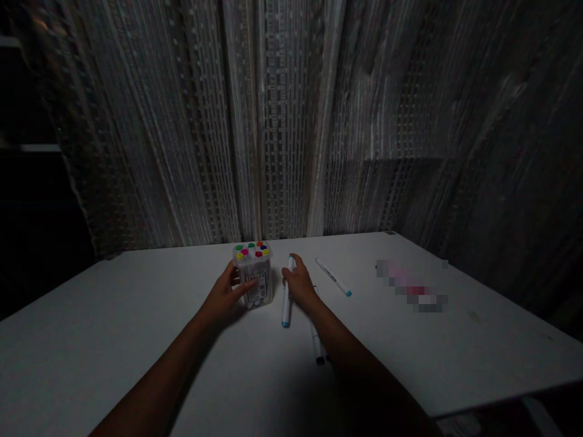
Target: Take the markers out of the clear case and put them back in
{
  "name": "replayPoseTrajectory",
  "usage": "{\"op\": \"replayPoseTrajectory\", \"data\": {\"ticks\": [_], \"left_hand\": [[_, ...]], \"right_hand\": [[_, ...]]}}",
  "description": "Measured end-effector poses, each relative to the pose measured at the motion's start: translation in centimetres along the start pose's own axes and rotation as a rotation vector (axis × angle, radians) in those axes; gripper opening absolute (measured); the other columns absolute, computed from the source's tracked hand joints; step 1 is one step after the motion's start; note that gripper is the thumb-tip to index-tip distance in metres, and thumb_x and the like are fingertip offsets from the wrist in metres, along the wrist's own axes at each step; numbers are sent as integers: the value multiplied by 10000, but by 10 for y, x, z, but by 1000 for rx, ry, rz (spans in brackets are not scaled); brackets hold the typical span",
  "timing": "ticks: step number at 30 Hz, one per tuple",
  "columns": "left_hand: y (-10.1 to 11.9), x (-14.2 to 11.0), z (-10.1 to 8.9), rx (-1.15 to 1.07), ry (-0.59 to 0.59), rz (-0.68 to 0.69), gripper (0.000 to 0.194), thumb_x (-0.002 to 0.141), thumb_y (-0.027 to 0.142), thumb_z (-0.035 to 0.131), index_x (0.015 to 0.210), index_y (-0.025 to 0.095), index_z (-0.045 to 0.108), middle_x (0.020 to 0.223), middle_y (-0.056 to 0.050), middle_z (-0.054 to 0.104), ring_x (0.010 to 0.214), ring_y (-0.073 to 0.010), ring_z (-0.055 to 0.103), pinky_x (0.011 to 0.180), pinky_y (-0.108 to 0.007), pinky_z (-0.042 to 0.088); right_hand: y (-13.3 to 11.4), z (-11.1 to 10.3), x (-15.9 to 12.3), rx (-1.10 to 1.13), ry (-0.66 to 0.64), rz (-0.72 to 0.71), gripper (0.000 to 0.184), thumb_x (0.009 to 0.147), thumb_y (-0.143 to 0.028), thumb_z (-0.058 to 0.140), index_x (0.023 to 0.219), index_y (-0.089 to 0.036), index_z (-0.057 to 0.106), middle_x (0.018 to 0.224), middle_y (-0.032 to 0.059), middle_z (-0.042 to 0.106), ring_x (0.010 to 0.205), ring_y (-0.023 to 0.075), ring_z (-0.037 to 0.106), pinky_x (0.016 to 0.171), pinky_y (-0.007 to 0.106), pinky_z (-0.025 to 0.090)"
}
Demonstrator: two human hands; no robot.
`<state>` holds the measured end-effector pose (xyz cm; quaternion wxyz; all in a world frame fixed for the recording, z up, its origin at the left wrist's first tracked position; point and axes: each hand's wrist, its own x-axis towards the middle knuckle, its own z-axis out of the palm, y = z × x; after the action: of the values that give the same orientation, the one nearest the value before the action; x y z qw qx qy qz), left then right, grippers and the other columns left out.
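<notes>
- The left hand (228, 292) is curled around the left side of the clear container (260, 271), its thumb across the printed label (259, 294) on the front.
- The container stands upright on the pale worktop (150, 303) — several markers (259, 254) sit inside, their ends green, pink, yellow, orange and blue.
- Just right of it is a white marker (286, 308) with a blue near end; whether it touches the worktop, I cannot tell.
- The right hand (298, 280) pinches that marker between thumb and fingers, near its far end.
- Partly hidden by the right forearm, a dark-ended marker (316, 345) lies on the worktop.
- Farther right, a loose blue-ended marker (333, 277) lies slanted, apart from both hands.
- Well to the right rests a pinkish item (405, 282) — pixelated, too unclear to name.
</notes>
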<state>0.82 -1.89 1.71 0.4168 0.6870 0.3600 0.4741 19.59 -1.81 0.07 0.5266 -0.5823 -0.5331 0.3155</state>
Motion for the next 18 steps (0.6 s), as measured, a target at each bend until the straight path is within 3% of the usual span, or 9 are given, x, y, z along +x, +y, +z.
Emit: {"op": "replayPoseTrajectory", "data": {"ticks": [5, 8, 12, 15, 18], "left_hand": [[-2, 1, 0, 1, -2, 9, 599, 662, 437, 679, 1155, 176, 459, 1163, -101, 573, 1007, -217, 575, 877, -353, 474], [-5, 2, -1, 15, 26, 15, 581, 686, 474, 645, 1152, 174, 472, 1156, -99, 578, 1017, -219, 571, 901, -358, 454], [-7, 3, -2, 18, 32, 19, 563, 719, 523, 588, 1138, 162, 484, 1138, -103, 589, 1014, -223, 571, 869, -343, 466], [-7, 3, -2, 18, 28, 28, 551, 738, 535, 559, 1131, 156, 489, 1166, -110, 578, 1007, -222, 574, 845, -330, 476], [-5, 2, -2, 4, 27, 28, 564, 731, 525, 574, 1147, 156, 481, 1164, -110, 580, 1017, -226, 570, 851, -330, 471]], "right_hand": [[-10, 0, -5, 209, -46, 132, 480, 763, -207, 446, 1233, -193, 346, 510, -85, 445, 390, 97, 401, 417, 197, 350], [-10, 1, -5, 199, -69, 152, 444, 788, -234, 436, 1224, -192, 366, 514, -83, 450, 386, 91, 394, 420, 196, 356], [-2, 3, -2, -54, -88, 92, 382, 797, -232, 447, 1173, -170, 478, 603, -28, 546, 511, 109, 503, 522, 215, 411], [1, 2, -4, -325, -129, 11, 409, 790, -243, 482, 1188, -155, 511, 815, 52, 643, 712, 152, 588, 664, 254, 444], [1, 1, -9, -561, -152, -61, 447, 788, -278, 496, 1218, -155, 509, 1021, 108, 642, 922, 208, 588, 791, 299, 429]]}}
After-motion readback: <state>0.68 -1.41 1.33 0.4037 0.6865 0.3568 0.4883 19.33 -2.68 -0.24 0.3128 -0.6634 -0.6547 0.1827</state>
